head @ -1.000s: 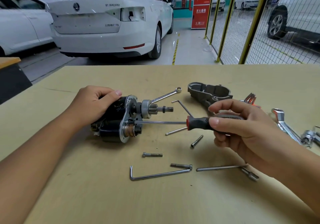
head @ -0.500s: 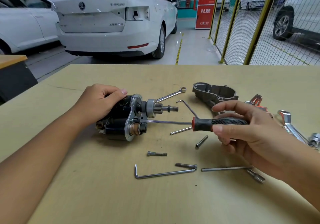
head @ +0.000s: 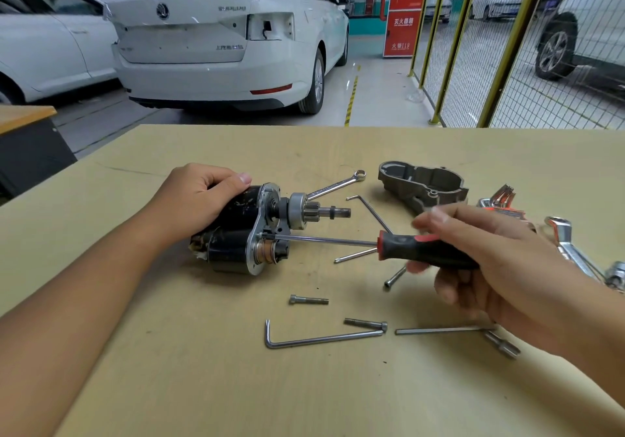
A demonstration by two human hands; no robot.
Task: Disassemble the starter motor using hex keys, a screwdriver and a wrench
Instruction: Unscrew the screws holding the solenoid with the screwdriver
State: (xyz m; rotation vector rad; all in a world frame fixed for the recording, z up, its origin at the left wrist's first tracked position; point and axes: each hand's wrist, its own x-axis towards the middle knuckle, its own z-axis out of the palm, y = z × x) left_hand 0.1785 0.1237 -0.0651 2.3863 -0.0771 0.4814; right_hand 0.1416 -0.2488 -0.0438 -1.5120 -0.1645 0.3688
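Black-and-red-handled screwdriver (head: pixel 419 250), gripped in the right hand (head: pixel 500 267), lay level with its shaft pointing left, tip seated at the plate of the starter motor (head: pixel 247 230), which the left hand (head: pixel 199 200) clasped down on the table (head: pixel 169 369).

- The black cylindrical starter motor (head: pixel 236 233) lies on the flat wooden table (head: pixel 169 369), its shaft pointing to 3 o'clock.
- At its 3 o'clock, the red-and-black-handled screwdriver (head: pixel 399 249) meets its plate.
- At its 2 o'clock: the slim steel wrench (head: pixel 334 186), then the grey cast metal housing (head: pixel 422 184).
- At its 5 o'clock: the long L-shaped steel hex key (head: pixel 321 338).
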